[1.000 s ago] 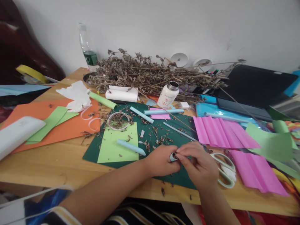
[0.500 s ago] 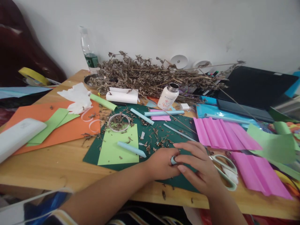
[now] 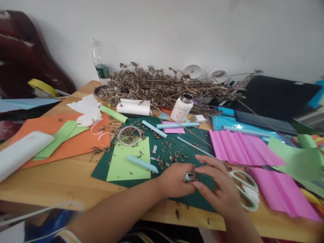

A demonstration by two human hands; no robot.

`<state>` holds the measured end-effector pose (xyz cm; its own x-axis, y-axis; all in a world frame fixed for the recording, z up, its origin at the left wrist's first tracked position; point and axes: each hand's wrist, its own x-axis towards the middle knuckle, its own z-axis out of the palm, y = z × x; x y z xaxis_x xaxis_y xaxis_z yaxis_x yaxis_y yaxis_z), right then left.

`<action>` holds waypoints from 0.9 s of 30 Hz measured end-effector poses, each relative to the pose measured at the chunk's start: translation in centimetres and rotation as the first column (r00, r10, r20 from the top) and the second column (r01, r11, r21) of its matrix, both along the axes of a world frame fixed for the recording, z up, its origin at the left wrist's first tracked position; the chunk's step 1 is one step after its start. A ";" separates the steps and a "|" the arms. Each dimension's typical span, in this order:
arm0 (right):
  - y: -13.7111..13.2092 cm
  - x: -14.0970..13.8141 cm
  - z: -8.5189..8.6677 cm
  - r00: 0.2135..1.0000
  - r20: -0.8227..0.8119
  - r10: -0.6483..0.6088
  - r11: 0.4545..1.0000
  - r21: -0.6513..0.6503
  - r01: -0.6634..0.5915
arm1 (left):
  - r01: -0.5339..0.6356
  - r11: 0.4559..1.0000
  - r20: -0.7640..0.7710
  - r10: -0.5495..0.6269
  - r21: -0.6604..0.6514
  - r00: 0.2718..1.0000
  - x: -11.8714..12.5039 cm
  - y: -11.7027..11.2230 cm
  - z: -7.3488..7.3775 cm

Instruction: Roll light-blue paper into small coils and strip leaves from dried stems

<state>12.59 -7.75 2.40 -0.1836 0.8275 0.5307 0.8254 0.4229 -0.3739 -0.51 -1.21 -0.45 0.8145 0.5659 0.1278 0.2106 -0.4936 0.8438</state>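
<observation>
My left hand (image 3: pixel 173 180) is wrapped around a light blue paper tube (image 3: pixel 187 177), whose open end faces right. Brown dried leaf bits show inside that end; the rest of the tube is hidden in the fist. Close by on the right, my right hand (image 3: pixel 217 180) has its fingers spread, thumb and forefinger tips beside the opening. Beneath both hands lies a dark green cutting mat (image 3: pixel 138 182) with dried leaf crumbs scattered over it. Another blue paper tube (image 3: pixel 143 164) rests on a light green sheet (image 3: pixel 118 170), left of my left hand.
Green-handled scissors (image 3: pixel 249 192) lie right of my right hand, beside pink crepe paper (image 3: pixel 283 194). A white bottle without a lid (image 3: pixel 181 108) stands behind the mat, before a heap of dried plants (image 3: pixel 157 82). A tape ring (image 3: pixel 130 135) encloses leaf bits.
My right fingertips have drawn slightly away from the tube's end, and the leaf bits inside now show. The tube remains in my left hand. The whole view has shifted a little.
</observation>
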 end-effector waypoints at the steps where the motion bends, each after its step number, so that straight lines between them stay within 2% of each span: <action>1: 0.1 -0.1 -0.2 1.000 -0.011 0.002 1.000 -0.012 -0.002 | -0.009 1.000 0.009 0.009 -0.003 1.000 0.0 0.0 -0.1; 7: 0.3 -0.3 -0.8 1.000 -0.030 0.007 1.000 -0.018 -0.008 | -0.020 0.998 0.040 0.022 -0.063 0.999 0.1 0.0 -0.3; 11: 0.3 -0.2 -0.8 0.999 -0.038 -0.008 1.000 0.020 0.009 | 0.011 0.999 0.064 -0.008 -0.048 0.998 0.0 0.1 0.1; 17: 0.4 -0.4 -0.1 0.994 0.091 0.058 0.995 0.073 -0.065 | 0.002 0.999 0.066 0.001 -0.047 0.998 0.0 0.2 0.0; 21: 0.4 -0.4 -0.1 0.994 0.090 0.055 0.993 0.099 -0.064 | 0.009 0.998 0.032 -0.007 -0.058 0.999 0.1 0.2 -0.2; 24: 0.4 -0.4 0.1 0.995 0.067 0.074 0.995 0.059 -0.078 | 0.008 0.999 0.057 -0.006 -0.033 0.998 0.0 0.1 -0.3; 27: 0.6 -0.6 1.1 0.987 0.124 0.106 0.993 -0.066 -0.098 | -0.014 0.998 0.083 0.019 -0.055 0.996 0.0 0.0 -0.4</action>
<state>11.98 -7.10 3.48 -0.3313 0.8303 0.4482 0.8216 0.4874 -0.2957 -0.52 -1.21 -0.83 0.7926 0.5874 0.1638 0.1460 -0.4436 0.8843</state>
